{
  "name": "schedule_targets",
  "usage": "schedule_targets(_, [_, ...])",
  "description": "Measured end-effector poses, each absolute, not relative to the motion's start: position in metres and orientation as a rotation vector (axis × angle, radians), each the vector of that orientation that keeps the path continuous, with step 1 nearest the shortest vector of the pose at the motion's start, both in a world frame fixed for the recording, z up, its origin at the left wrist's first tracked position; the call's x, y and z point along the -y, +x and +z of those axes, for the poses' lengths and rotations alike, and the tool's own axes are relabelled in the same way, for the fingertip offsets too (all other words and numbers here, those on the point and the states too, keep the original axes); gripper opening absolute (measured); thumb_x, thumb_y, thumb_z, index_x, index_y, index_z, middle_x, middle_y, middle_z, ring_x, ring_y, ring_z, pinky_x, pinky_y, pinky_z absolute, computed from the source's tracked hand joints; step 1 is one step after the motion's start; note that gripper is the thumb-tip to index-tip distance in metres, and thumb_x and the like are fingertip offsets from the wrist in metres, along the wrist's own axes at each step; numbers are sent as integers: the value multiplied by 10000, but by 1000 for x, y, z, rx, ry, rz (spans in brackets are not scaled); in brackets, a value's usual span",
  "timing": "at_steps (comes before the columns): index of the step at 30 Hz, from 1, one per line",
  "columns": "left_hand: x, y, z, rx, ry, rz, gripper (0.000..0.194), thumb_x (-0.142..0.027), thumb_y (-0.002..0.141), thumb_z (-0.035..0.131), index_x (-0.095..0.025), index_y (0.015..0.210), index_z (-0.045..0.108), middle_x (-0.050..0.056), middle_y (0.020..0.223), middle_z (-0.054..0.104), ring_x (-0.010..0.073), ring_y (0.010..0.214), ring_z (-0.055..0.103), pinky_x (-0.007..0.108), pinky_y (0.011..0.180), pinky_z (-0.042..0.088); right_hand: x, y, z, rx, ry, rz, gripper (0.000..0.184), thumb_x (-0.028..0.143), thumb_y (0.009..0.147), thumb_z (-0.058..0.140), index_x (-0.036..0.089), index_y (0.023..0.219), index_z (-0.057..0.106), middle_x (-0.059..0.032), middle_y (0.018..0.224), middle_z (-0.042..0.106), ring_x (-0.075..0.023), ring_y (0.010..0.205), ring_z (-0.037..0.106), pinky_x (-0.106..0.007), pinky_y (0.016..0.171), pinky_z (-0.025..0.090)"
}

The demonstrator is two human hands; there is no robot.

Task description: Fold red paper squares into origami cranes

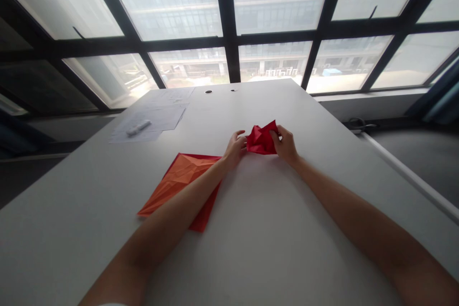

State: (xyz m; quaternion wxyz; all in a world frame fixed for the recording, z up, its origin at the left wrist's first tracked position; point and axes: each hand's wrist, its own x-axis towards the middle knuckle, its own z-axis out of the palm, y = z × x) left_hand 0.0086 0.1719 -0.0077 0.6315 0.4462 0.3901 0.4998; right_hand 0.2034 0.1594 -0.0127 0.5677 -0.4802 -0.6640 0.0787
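Black-framed windows are seen along the far side of the room, and a white tabletop is spread below them, with two small round holes set near its far edge. Printed paper sheets are laid toward the far left, and a white marker is placed on top of them. A large creased origami sheet, orange on its upper face with red showing at its lower edge, is laid flat on the tabletop, partly covered by the left forearm.

A crumpled red paper is held between the two hands, at or just above the tabletop and to the right of the creased sheet. The left hand is closed to a narrow pinch on its left side, and the right hand is gathered on its right side, with the thumb and fingers narrowly closed. Any folds under the fingers are hidden. A light, even fingertip pressure from both sides is judged best here, since thin paper is easily torn or marked by a hard squeeze, and the tabletop is close enough to give support if needed
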Motion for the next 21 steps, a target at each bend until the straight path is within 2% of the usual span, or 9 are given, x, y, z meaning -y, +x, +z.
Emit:
schedule_targets(3, [-175,7,-5,-922,907,1102,620,-350,763,724,-206,1297,443,102,1061,653,191,792,683,316,693,563,-156,200,-11,1664,-1058,207,278,343,929,481,220,684,432,26,651,509,-137,614,447,-269,614,359])
schedule_targets(6, [-174,6,-5,-903,912,1098,873,-244,672,839,-196,1410,376,124,1078,668,214,872,693,346,790,570,-152,198,-9,1643,-1038,225,289,342,937,468,219,679,423,30,635,487,-133,601,428,-267,601,344])
schedule_targets(9, [-171,6,-9,-838,1003,1150,1037,-174,608,878,-225,1479,318,93,1021,688,217,886,693,381,826,572,-151,198,-9,1574,-1085,229,316,359,924,482,220,649,410,40,594,454,-128,572,406,-264,568,320])
schedule_targets(12, [-167,6,-10,-840,1132,1213,1058,-179,596,879,-248,1494,324,59,960,691,198,833,690,373,791,584,-153,200,-10,1473,-1177,243,322,376,898,508,217,626,444,37,563,467,-130,546,409,-267,538,305])
schedule_targets(17, [-158,10,-4,-870,1356,1316,956,-197,646,831,-271,1477,364,31,937,682,168,790,680,338,770,583,-156,201,-12,1395,-1291,247,262,363,859,540,199,657,574,-5,601,585,-158,568,491,-281,551,333])
schedule_targets(21, [-156,11,-2,-959,1402,1379,893,-161,661,799,-251,1454,398,-4,835,671,150,744,664,325,780,571,-156,200,-12,1390,-1284,223,277,384,869,530,204,665,583,-7,606,590,-161,569,496,-282,554,346])
